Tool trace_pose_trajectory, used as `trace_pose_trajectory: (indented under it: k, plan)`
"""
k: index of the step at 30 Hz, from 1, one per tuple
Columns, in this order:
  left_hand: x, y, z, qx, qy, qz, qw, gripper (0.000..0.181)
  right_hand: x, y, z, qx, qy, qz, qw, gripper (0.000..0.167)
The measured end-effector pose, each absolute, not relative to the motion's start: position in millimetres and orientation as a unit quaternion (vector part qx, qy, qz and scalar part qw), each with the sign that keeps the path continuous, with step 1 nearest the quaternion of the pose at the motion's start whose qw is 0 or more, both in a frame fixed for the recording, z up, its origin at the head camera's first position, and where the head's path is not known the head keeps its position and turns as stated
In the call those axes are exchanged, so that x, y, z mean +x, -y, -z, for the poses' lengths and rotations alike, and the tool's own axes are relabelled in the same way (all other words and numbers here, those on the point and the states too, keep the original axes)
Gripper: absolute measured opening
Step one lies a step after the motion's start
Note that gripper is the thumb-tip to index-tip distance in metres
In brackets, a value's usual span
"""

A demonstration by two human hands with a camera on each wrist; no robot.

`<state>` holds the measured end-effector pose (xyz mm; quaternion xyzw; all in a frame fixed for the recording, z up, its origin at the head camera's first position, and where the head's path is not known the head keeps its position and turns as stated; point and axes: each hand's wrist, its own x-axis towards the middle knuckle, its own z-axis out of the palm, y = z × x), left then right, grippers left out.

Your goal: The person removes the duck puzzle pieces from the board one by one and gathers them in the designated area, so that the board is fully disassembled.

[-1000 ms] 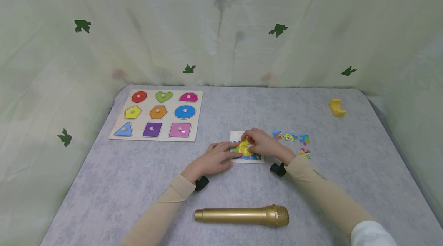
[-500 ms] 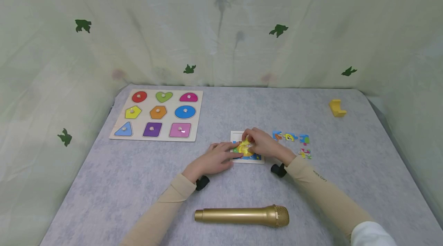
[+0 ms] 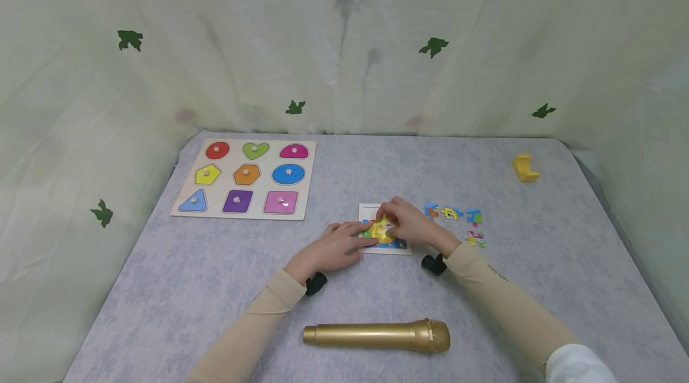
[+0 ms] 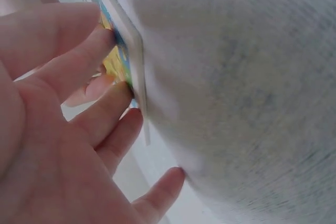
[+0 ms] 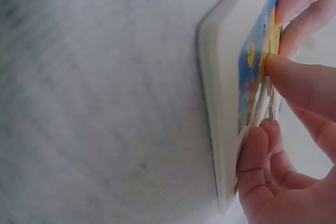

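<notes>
1. Head: Seeing dark lettering on the right sleeve point(image 3: 500, 293), too small to read. Laying the left hand point(image 3: 334, 248) with straight, spread fingers across the left side of the framed puzzle point(image 3: 367, 210), near mid-table. Pinching a yellow puzzle piece point(image 3: 384, 224) between thumb and finger of the right hand point(image 3: 411, 224), over that puzzle. Finding loose pieces point(image 3: 451, 213) just right of the frame, a smooth golden microphone point(image 3: 377, 336) with mesh head nearer the body, a knobbed shape board point(image 3: 266, 182) well to the left, and a notched yellow block point(image 3: 524, 169) towards the far right edge of the mottled grey table point(image 3: 134, 287).
2. Left wrist: Touching the pale, thin rim with extended fingertips.
3. Right wrist: Viewing a rounded frame corner and glossy printed picture, with thumb bearing on yellow beside thin, tilted piece edges.
</notes>
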<state>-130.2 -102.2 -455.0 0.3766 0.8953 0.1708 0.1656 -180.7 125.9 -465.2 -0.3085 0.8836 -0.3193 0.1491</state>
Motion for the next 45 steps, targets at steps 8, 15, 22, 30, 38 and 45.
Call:
trace_pose_trajectory:
  k: [8, 15, 22, 30, 38, 45]
  plan:
    - [-131.3, 100.2, 450.6, 0.384, -0.892, -0.155, 0.18, 0.043, -183.7, -127.1, 465.1, -0.311, -0.863, 0.364, 0.161, 0.027]
    - [-131.8, 99.7, 449.3, 0.381, -0.891, -0.156, 0.189, 0.044, -182.9, -131.9, 467.0, -0.304, -0.842, 0.406, 0.184, 0.017]
    - [-131.6, 100.6, 451.0, 0.374, -0.892, -0.171, 0.189, 0.044, -180.9, -137.5, 459.3, -0.268, -0.842, 0.435, 0.174, 0.018]
    - [-130.5, 101.6, 451.3, 0.372, -0.891, -0.18, 0.185, 0.043, -186.5, -175.1, 464.4, -0.195, -0.834, 0.491, 0.16, 0.015]
    - [-129.6, 103.3, 454.2, 0.376, -0.891, -0.188, 0.172, 0.043, -170.6, -223.3, 460.2, -0.122, -0.844, 0.499, 0.152, 0.019]
    - [-129.6, 104.0, 455.7, 0.375, -0.891, -0.192, 0.17, 0.042, -156.9, -253.6, 461.1, -0.09, -0.854, 0.49, 0.151, 0.024]
